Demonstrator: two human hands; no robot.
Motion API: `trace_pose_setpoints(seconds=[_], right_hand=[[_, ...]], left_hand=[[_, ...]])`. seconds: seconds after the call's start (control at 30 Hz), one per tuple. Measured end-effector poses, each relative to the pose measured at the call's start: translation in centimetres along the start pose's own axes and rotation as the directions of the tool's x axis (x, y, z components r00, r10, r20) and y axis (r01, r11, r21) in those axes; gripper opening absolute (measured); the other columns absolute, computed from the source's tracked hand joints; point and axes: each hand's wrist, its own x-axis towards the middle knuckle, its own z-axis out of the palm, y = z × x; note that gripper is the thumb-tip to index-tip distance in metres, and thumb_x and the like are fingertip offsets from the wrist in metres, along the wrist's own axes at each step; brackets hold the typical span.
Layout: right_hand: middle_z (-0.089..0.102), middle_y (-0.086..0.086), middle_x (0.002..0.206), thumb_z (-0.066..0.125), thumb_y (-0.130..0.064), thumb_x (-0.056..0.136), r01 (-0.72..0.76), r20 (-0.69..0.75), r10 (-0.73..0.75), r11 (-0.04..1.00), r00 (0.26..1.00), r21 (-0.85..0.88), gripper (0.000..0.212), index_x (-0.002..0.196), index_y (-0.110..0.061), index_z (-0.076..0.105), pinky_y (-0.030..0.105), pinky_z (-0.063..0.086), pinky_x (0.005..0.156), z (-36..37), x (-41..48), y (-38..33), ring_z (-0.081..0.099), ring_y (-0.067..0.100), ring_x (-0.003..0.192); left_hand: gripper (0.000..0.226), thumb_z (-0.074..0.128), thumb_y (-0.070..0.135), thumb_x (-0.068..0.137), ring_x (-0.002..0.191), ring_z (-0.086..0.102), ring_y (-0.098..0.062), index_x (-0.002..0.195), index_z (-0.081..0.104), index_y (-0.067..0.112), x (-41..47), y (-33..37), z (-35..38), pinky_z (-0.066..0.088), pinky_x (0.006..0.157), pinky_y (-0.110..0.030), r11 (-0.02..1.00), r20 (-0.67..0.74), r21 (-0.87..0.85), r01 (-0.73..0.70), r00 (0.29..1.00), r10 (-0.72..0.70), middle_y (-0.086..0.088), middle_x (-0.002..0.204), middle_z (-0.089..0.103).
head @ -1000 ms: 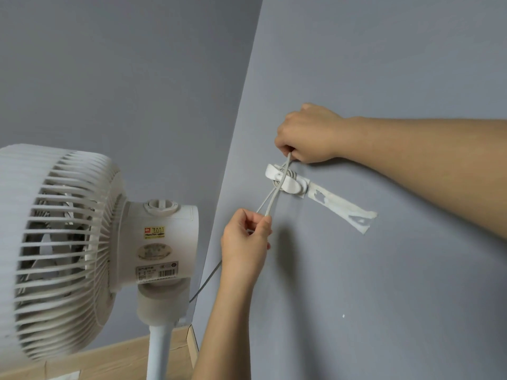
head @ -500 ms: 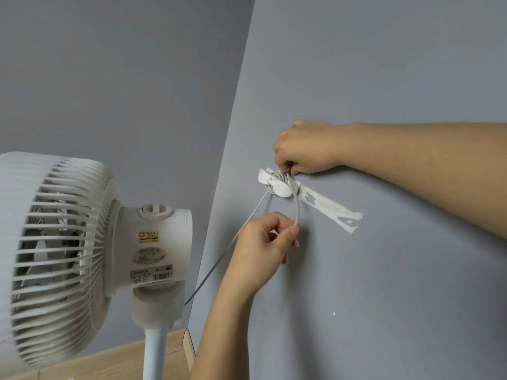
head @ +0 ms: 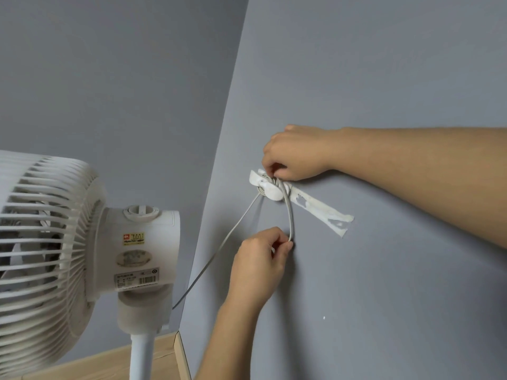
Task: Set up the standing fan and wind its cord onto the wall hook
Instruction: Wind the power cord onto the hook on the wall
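Pinching a loop of grey cord (head: 291, 215) just below the wall hook (head: 271, 191) at mid-frame is the left hand (head: 260, 261); the right hand (head: 296, 154) pinches the wound turns on it, with the standing fan (head: 145, 242) at lower left.

White fittings on a plain blue-grey wall (head: 384, 64)
The fan (head: 142, 242) is white, its grille (head: 41, 229) striped with slats, its sticker (head: 134, 238) yellow and red. The cord (head: 227, 237) is pale grey and the hook (head: 270, 189) white. At 4 o'clock from the hook, a white tape strip (head: 321, 212) is blotched grey.
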Motion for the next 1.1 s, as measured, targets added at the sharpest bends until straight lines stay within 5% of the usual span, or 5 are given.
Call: trace_pose_setpoints(seconds=[0.17, 0.33, 0.5, 0.67, 1.1], right_hand=[[0.064, -0.008, 0.097, 0.053, -0.021, 0.082, 0.01, 0.034, -0.012, 0.999, 0.999, 0.054, 0.014, 0.089, -0.028, 0.063, 0.032, 0.036, 0.085, 0.1, 0.0, -0.5, 0.058, 0.017, 0.1], [0.064, -0.006, 0.101, 0.048, -0.017, 0.084, -0.013, 0.022, 0.012, 0.998, 1.0, 0.065, 0.019, 0.092, -0.025, 0.063, 0.033, 0.036, 0.085, 0.4, 0.1, -0.6, 0.057, 0.019, 0.103], [0.059, -0.006, 0.11, 0.049, -0.023, 0.088, -0.003, -0.047, 0.007, 0.996, 0.999, 0.085, 0.022, 0.106, -0.026, 0.061, 0.034, 0.037, 0.089, 0.2, 0.1, -1.0, 0.051, 0.018, 0.111], [0.056, -0.008, 0.116, 0.053, -0.031, 0.086, 0.061, -0.053, -0.056, 0.994, 0.997, 0.09, 0.025, 0.11, -0.03, 0.061, 0.034, 0.034, 0.093, 0.5, 0.5, -2.2, 0.045, 0.013, 0.116], [0.065, -0.008, 0.101, 0.06, -0.027, 0.085, 0.094, 0.041, -0.094, 0.996, 0.995, 0.011, 0.01, 0.089, -0.027, 0.069, 0.037, 0.038, 0.093, 2.8, 3.3, -4.8, 0.052, 0.013, 0.108]], left_hand=[[0.017, 0.046, 0.021, 0.092, 0.067, 0.047, -0.025, 0.077, 0.037, 0.022, -0.1, 1.6, 0.3, 0.036, 0.054, -0.033, 0.948, 0.013, 0.296, -0.119, 0.993, 0.121, 0.004, 0.073, 0.05], [0.014, 0.039, 0.01, 0.089, 0.065, 0.042, -0.029, 0.083, 0.035, 0.021, -0.2, 1.5, 0.9, 0.024, 0.048, -0.032, 0.881, -0.017, 0.467, 0.082, 0.996, -0.083, 0.001, 0.077, 0.046], [0.018, 0.045, 0.023, 0.094, 0.071, 0.052, -0.031, 0.076, 0.042, 0.019, -0.2, -1.8, 0.2, 0.041, 0.058, -0.034, 0.923, -0.225, 0.186, 0.337, 0.929, -0.294, -0.003, 0.073, 0.059], [0.015, 0.056, 0.018, 0.09, 0.072, 0.056, -0.031, 0.078, 0.052, 0.009, 0.2, -2.6, -0.8, 0.046, 0.062, -0.037, 0.921, -0.281, -0.115, 0.371, 0.878, -0.389, -0.005, 0.068, 0.061], [0.024, 0.049, 0.027, 0.094, 0.073, 0.057, -0.033, 0.078, 0.053, 0.011, 0.1, -3.3, -1.8, 0.047, 0.064, -0.038, 0.896, -0.338, -0.163, 0.413, 0.83, -0.444, -0.008, 0.072, 0.064]])
